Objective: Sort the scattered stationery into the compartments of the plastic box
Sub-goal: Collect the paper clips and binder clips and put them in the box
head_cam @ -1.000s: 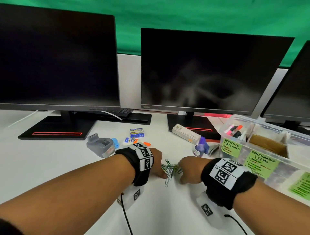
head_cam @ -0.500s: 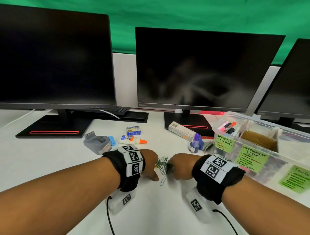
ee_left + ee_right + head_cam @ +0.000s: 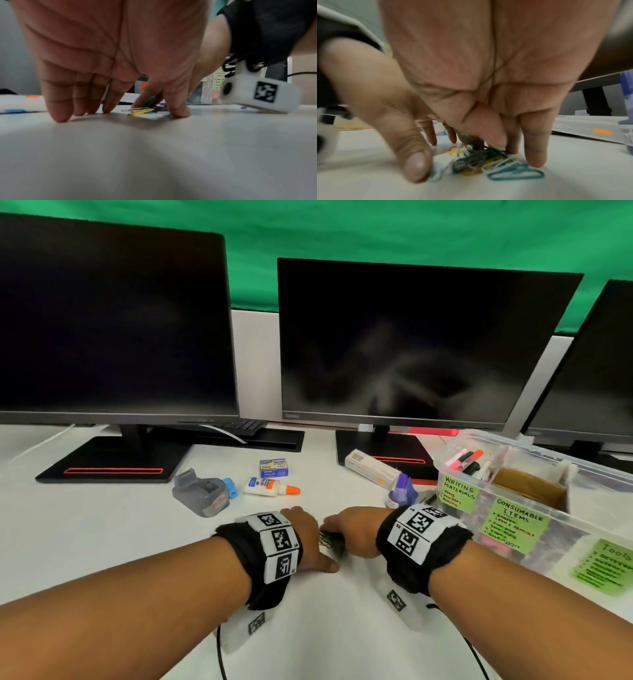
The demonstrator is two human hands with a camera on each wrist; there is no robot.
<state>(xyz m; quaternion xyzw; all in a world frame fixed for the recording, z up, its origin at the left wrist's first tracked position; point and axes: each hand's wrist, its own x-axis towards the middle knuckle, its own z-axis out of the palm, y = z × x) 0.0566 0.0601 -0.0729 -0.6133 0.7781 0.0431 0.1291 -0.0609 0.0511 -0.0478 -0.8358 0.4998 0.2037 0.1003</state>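
A small heap of coloured paper clips (image 3: pixel 328 540) (image 3: pixel 142 111) (image 3: pixel 489 161) lies on the white desk between my hands. My left hand (image 3: pixel 310 542) (image 3: pixel 111 75) stands with straight fingers, its tips on the desk just left of the clips. My right hand (image 3: pixel 347 534) (image 3: pixel 476 155) closes over the heap, thumb pressing a white clip on one side and fingertips on the far side. The clear plastic box (image 3: pixel 534 522) with green labels stands to the right; its left compartment holds markers (image 3: pixel 467 460).
Behind my hands lie a glue bottle (image 3: pixel 270 487), a blue staples box (image 3: pixel 273 468), a grey device (image 3: pixel 202 496), a purple ink bottle (image 3: pixel 402 491) and a long white carton (image 3: pixel 371 469). Dark monitors (image 3: pixel 404 344) on black stands line the back of the desk.
My hands have drawn closer together, raking the spread clips into a tight heap now mostly hidden under the right hand.
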